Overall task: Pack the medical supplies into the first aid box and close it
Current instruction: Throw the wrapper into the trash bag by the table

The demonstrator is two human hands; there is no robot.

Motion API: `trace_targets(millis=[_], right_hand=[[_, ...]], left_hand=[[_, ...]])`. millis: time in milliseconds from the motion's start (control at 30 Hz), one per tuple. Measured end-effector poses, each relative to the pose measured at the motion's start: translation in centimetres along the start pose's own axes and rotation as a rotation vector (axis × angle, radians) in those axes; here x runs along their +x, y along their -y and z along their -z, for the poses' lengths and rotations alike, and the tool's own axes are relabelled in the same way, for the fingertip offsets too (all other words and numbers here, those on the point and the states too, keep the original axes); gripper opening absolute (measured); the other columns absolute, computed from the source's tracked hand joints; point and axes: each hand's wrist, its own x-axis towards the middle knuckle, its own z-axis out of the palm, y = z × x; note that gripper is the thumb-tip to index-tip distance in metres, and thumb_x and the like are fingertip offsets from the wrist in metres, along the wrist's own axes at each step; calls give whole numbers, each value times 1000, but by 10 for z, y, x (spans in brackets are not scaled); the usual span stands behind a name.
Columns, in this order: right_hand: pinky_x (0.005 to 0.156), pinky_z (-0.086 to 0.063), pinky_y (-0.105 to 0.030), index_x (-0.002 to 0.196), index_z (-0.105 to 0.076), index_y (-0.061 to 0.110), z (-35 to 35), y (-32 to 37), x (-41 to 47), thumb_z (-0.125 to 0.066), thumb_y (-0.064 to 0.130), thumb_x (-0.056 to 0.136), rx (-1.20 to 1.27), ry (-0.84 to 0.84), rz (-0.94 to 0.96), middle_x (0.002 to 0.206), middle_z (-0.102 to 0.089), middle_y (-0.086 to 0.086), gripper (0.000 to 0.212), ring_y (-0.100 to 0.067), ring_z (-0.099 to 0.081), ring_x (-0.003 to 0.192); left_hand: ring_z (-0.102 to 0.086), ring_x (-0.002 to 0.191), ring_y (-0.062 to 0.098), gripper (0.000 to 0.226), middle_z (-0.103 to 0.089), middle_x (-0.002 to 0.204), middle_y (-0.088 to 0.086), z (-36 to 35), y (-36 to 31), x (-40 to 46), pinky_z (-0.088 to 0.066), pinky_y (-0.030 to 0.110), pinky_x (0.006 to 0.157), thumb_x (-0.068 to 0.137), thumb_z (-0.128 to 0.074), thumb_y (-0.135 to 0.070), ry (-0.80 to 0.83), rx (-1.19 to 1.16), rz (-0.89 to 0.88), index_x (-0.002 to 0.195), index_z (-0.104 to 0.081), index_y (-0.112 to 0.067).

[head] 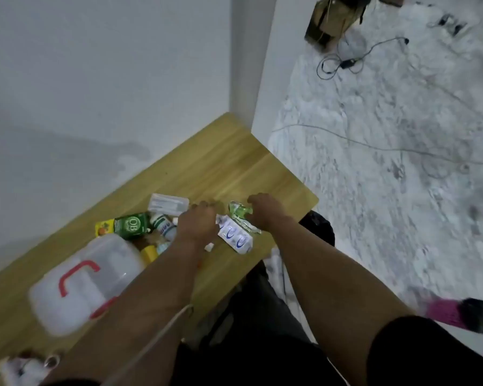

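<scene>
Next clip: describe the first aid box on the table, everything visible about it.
The first aid box is a translucent white plastic case with rounded corners, a red carry handle on its lid and a red latch at its near edge. Its lid looks shut. It sits flat on the wooden table, left of the supplies, with a yellow item against its far right side. The left forearm passes over its near right corner; whether they touch is unclear. Neither hand holds it. Its contents cannot be made out.

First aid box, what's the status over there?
Both hands down among the supplies: left hand, right hand at green packet; grips unclear. First aid box lid down, supplies still outside. Nothing blocking.
</scene>
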Motion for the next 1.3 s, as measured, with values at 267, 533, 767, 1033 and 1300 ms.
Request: trace_targets(millis=[267, 533, 767, 1033, 1300], right_hand=[[86, -50, -46, 141, -41, 18, -43, -17, 16, -69, 54, 88, -50, -13, -125, 138, -49, -12, 70, -33, -50, 124], [78, -50, -36, 118, -59, 16, -35, -40, 19, -79, 31, 81, 342, -11, -265, 115, -62, -11, 45, -33, -64, 100], [51, -40, -29, 97, -65, 17, -14, -104, -15, -62, 19, 91, 643, -174, -477, 79, -62, -2, 7, -20, -58, 67], [59, -41, -29, 88, -70, 8, -7, -205, -63, -61, 14, 88, 839, -376, -830, 77, -65, -9, 11, -28, -61, 73], [63, -52, -36, 93, -70, 5, -39, -284, -58, -61, 9, 87, 924, -320, -954, 86, -69, -15, 12, -32, -65, 78]], left_hand=[[-66, 85, 42, 46, -72, 91, 17, -32, -6, 35, -51, 46, 71, 60, -90, -14, 37, 243, -89, 103, -74, -7], [-63, 87, 37, 8, -64, 93, 12, -25, -23, 51, -45, 40, 63, 91, -65, -14, -9, 86, -222, 97, -70, -11], [-65, 95, 34, 21, -63, 106, 12, 5, -86, 83, -48, 42, 71, 95, -60, -13, -6, -235, -365, 108, -75, -7], [-38, 57, 21, 27, -48, 66, 12, 18, -227, 119, -27, 34, 57, 102, -48, -7, 55, -311, -466, 77, -57, -5], [-69, 91, 30, 23, -75, 101, 10, -35, -328, 161, -39, 29, 67, 97, -54, -7, 164, -209, -402, 105, -76, -11]])
